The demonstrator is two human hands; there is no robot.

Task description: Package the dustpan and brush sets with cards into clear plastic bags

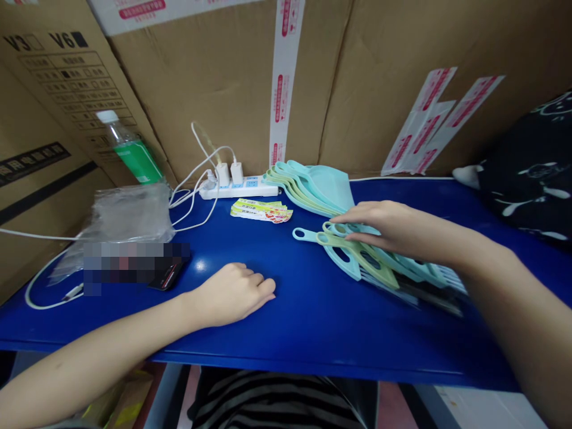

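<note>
My left hand (236,293) rests on the blue tabletop (286,333), its fingers curled into a loose fist with nothing visible in them. Toward the right, my right hand (378,223) reaches over a pile of small hand brushes (379,271) in light blue and pale green. Its thumb and fingers close around handles at the top of the pile, and the hand partly hides them. Ring-shaped handle ends point left, while the bristles lie toward the lower right. Just behind the brushes, a nested stack of light blue and green dustpans (330,185) lies on the table.
A white power strip (241,189) with chargers and cables sits at the back. Before it lie printed labels (261,210). Clear plastic bags (134,214), a green-labelled bottle (138,158) and a black packet (166,274) are at left. Cardboard boxes (223,83) wall the back; dark patterned fabric (531,173) is at right.
</note>
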